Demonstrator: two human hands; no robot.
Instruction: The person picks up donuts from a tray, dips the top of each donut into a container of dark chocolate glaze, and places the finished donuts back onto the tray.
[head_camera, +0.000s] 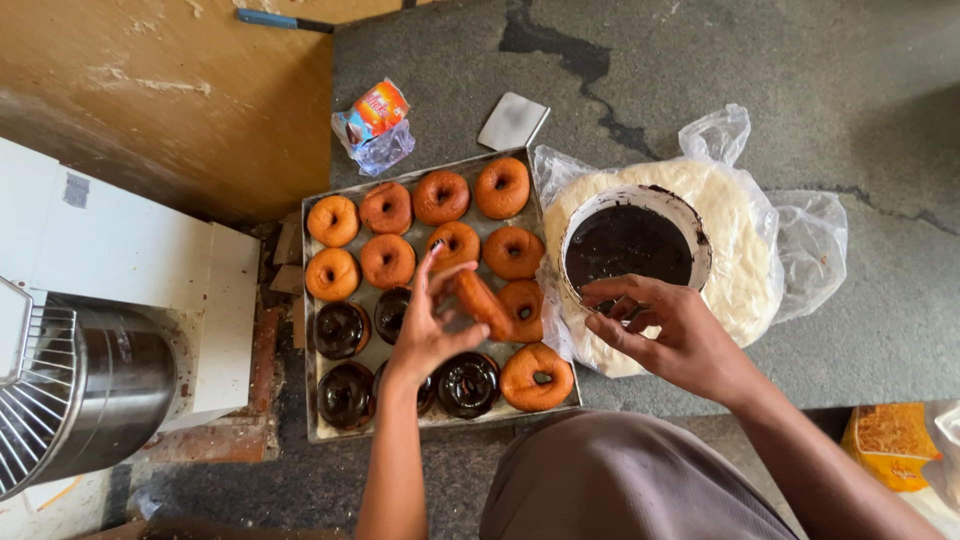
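While held over the tray (318, 300): one plain doughnut (481, 303), golden-brown, unglazed, tilted.
Left hand (428, 325) pinches it by the fingertips above the glazed row; right hand (672, 335), fingers loosely spread and holding nothing, rests at the chocolate bowl (628, 243) on the counter (800, 80).

A plain orange-brown doughnut (482, 302) is tilted on edge above the metal tray (312, 400), pinched at its lower end. Just beside it, a round white bowl (690, 225) holds dark, glossy glaze, probably chocolate, resting on a bagged pale disc.
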